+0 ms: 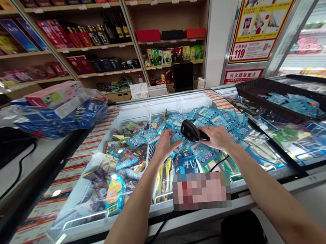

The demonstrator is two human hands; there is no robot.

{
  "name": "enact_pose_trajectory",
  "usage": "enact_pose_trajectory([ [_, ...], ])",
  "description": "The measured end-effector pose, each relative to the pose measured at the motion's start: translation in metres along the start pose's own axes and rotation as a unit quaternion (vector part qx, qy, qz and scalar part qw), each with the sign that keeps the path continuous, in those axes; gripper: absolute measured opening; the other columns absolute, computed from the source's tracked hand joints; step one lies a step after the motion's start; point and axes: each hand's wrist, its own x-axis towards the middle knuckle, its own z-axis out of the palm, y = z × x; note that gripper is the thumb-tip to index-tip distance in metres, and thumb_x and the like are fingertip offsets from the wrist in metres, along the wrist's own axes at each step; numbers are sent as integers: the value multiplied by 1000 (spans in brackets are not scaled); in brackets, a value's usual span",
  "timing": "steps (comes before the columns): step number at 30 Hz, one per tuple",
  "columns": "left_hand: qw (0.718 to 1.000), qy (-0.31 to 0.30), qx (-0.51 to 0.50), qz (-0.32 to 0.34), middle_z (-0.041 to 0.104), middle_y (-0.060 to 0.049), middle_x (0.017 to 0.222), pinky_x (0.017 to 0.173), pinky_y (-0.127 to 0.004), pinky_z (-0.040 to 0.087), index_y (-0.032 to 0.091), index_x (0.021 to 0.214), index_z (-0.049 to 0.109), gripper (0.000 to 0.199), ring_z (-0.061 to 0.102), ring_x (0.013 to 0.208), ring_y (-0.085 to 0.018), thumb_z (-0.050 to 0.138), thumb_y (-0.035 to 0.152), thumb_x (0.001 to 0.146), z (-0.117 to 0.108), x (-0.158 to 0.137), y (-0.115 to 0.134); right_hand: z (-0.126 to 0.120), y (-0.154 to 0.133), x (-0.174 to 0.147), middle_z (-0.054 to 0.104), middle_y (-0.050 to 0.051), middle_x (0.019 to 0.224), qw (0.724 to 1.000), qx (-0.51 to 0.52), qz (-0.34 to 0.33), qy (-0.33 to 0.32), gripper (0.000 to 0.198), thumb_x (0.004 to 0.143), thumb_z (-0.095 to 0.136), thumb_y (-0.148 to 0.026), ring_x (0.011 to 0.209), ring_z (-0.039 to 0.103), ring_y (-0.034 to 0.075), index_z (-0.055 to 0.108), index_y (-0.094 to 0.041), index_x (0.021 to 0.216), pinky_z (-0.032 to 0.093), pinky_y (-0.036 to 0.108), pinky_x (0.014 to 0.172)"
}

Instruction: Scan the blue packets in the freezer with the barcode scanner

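Note:
My right hand (217,137) is closed around the handle of a black handheld barcode scanner (190,131), its head tilted toward the left. Many small light-blue printed packets (204,115) lie spread beneath and behind it, over the glass top of a chest freezer (142,220). To the left of the scanner, my left hand (164,145) hovers low at the packets, thumb and fingers apart. Whether its fingertips touch a packet cannot be made out. The scanner's black cable (218,162) runs down toward the freezer's front edge.
Wrapped ice creams (115,194) fill baskets under the glass. On the right stands a dark tray (279,110) holding more blue packets. Plastic-wrapped boxes (58,110) sit at the left. A blurred pinkish item (201,191) is at the front edge. Stocked shelves (96,48) line the back.

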Motion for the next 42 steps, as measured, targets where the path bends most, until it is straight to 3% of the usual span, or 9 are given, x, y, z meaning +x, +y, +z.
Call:
enact_pose_trajectory([
  [6,990,99,-97,-12,56,-7,104,62,-29,40,20,113,39,41,50,65,-12,49,48,85,-1,1,2,-1,1,1,69,6,100,1000,-5,7,-4,39,83,58,-35,81,65,19,54,-21,118,39,25,61],
  [12,955,200,-219,-26,55,-1,89,57,-24,37,21,107,37,37,45,62,-8,53,46,84,3,10,-16,-1,2,0,70,6,96,1000,-4,8,5,38,84,57,-35,78,64,18,54,-20,118,39,25,62],
  [15,939,196,-279,-50,55,1,83,52,-22,34,22,105,34,35,43,56,-7,52,44,84,5,13,-23,-2,2,0,70,6,95,1000,-2,5,4,38,83,57,-35,80,64,19,54,-20,118,39,26,62],
  [18,932,189,-304,-50,59,-1,90,53,-22,36,22,106,32,32,50,63,-8,49,40,85,7,15,-26,-2,2,0,69,6,98,1000,2,1,2,38,83,58,-35,81,65,19,54,-21,118,40,26,62],
  [26,941,205,-264,-57,56,1,81,53,-23,36,22,108,35,29,48,60,-9,48,34,85,6,15,-27,-3,0,1,70,5,95,1000,10,-17,-22,35,83,58,-35,78,65,18,55,-20,115,40,27,62],
  [34,932,198,-298,-65,42,7,70,49,-22,28,22,101,34,25,32,50,-6,50,31,83,6,15,-29,-4,-3,1,70,4,95,999,28,-35,-27,34,83,58,-37,76,65,17,57,-21,113,39,26,60],
  [42,928,194,-312,-66,41,7,71,49,-21,29,22,101,34,25,32,51,-5,50,30,84,6,15,-28,-6,-4,1,71,3,93,998,38,-43,-30,33,83,58,-37,75,65,16,58,-22,112,39,27,59],
])
